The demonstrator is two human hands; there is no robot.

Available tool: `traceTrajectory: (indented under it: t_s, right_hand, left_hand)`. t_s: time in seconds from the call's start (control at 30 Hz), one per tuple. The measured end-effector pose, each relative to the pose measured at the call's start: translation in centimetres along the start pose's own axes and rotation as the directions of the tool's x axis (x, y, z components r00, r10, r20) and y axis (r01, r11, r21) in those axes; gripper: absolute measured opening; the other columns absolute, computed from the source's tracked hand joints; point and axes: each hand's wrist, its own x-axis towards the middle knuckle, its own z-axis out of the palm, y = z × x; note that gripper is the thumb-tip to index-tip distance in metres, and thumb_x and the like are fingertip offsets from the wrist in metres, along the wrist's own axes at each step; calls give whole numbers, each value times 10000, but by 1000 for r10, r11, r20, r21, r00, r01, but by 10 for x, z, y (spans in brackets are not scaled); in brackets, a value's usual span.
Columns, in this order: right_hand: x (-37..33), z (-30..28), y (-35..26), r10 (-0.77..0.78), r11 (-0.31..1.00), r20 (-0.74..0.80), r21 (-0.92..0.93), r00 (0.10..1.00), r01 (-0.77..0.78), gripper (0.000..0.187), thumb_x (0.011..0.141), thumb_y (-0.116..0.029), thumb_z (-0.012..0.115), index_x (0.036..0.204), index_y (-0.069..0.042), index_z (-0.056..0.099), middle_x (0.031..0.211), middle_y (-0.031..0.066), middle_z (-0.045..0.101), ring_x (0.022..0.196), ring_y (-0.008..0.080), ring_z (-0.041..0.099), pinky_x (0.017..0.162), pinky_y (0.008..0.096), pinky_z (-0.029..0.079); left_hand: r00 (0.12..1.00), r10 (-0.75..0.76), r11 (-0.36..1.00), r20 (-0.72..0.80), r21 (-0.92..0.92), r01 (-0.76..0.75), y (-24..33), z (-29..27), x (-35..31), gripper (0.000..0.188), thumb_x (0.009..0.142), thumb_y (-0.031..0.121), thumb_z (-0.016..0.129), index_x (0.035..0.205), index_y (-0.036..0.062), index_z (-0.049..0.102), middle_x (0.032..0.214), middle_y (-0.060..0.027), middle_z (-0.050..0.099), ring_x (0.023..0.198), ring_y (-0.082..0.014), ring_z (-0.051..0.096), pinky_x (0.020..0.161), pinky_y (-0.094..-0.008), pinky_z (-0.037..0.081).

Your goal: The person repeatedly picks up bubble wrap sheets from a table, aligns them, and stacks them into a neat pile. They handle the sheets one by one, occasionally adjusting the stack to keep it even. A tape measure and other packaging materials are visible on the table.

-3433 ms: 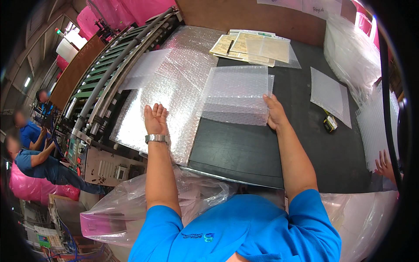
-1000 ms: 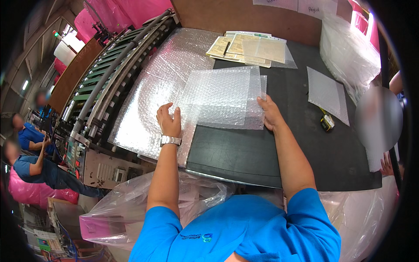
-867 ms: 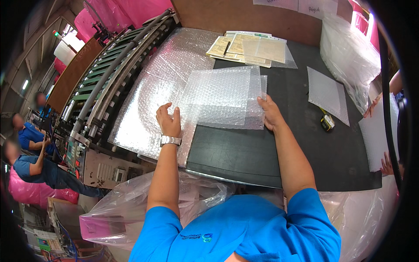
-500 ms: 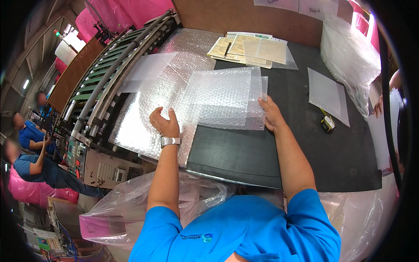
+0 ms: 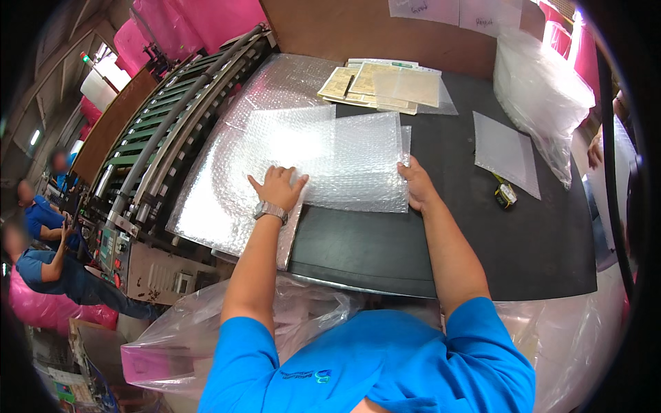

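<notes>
My right hand (image 5: pixel 418 184) pinches the right edge of several clear bubble wrap sheets (image 5: pixel 365 162), thumb on top. My left hand (image 5: pixel 279 187) has its fingers spread, palm down, on the lower left part of the bubble wrap. Another clear sheet (image 5: pixel 292 127) overlaps the left side of the held ones, and its edges are hard to make out in the glare. Beneath lies a wide, shiny bubble wrap web (image 5: pixel 220 199), stretching along the left of the black table (image 5: pixel 358 251).
Papers (image 5: pixel 406 86) with a pen lie at the back. A loose translucent sheet (image 5: pixel 506 151) and a tape measure (image 5: pixel 505 194) lie on the right. A roller conveyor (image 5: pixel 165 117) borders the left. A bulky plastic-wrapped bundle (image 5: pixel 540 96) stands back right; another person's hand (image 5: pixel 595 150) shows beyond.
My left hand has turned palm down and come to rest on the bubble wrap. The clear sheet near the rollers has left that spot; one now overlaps the held sheets' left side.
</notes>
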Motion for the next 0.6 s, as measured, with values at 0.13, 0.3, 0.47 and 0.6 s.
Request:
traceTrajectory:
  t_s: [0.13, 0.3, 0.47, 0.6]
  right_hand:
    - [-1, -3, -3, 42, 971, -2, 236, 999, -40, 385, 891, -288, 436, 1190, -50, 389, 1049, 103, 502, 959, 224, 502, 816, 376, 432]
    - [-8, -2, -10, 64, 990, -26, 131, 998, -60, 567, 834, -476, 466, 1214, -64, 379, 1089, 102, 498, 990, 251, 499, 830, 403, 430]
    - [-26, 11, -21, -41, 986, 4, 160, 999, 40, 744, 735, -578, 536, 1247, -65, 369, 1178, 128, 473, 1060, 275, 475, 877, 447, 399]
    - [-54, 7, -33, -185, 812, 371, 580, 910, -71, 718, 757, -483, 569, 1285, -75, 306, 1244, 115, 413, 1113, 268, 424, 921, 436, 360]
  left_hand:
    - [972, 232, 961, -19, -148, -233, 26, 17, -23, 519, 772, 529, 479, 1101, 134, 546, 1053, -106, 508, 1037, -254, 453, 963, -564, 165]
    - [887, 455, 826, -84, -334, -455, 61, 10, -45, 418, 724, 393, 618, 1043, 126, 574, 958, -138, 510, 880, -305, 466, 819, -397, 368]
    - [852, 517, 776, -87, -371, -509, 85, 15, -55, 441, 738, 434, 590, 1090, 170, 553, 1096, -151, 482, 1002, -306, 453, 857, -418, 342]
    - [873, 487, 829, -24, -301, -471, 97, 12, -58, 481, 744, 487, 558, 1143, 221, 519, 1263, -152, 395, 1130, -308, 402, 908, -465, 294]
